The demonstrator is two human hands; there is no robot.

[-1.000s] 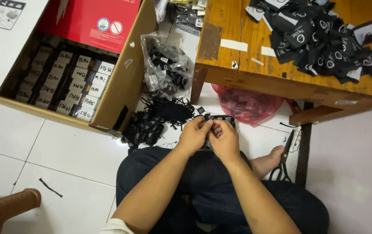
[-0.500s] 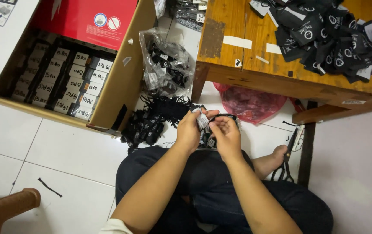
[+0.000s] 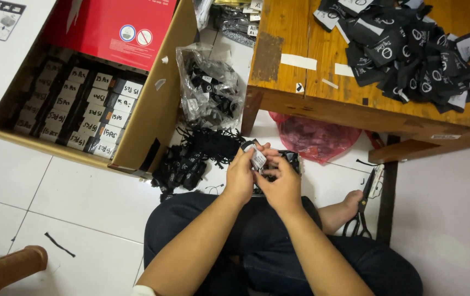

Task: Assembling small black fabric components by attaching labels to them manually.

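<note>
Over my lap, my left hand [image 3: 241,176] and my right hand [image 3: 282,182] meet on a small black bundle with a white label [image 3: 258,158]. Both hands pinch it, fingers curled around it. Under the hands lies a stack of black tags [image 3: 288,159], partly hidden. A pile of black tags and cords [image 3: 194,156] lies on the white floor just left of my hands.
A cardboard box [image 3: 158,115] with rows of labelled black bundles stands at left. A clear bag of tags [image 3: 208,90] leans beside it. A wooden table [image 3: 322,104] holds several black tags [image 3: 410,49]. A red plastic bag [image 3: 314,137] and scissors [image 3: 362,211] lie at right.
The hands have stayed over the lap, working the small bundle; its white label now shows between the fingers. The view has shifted slightly.
</note>
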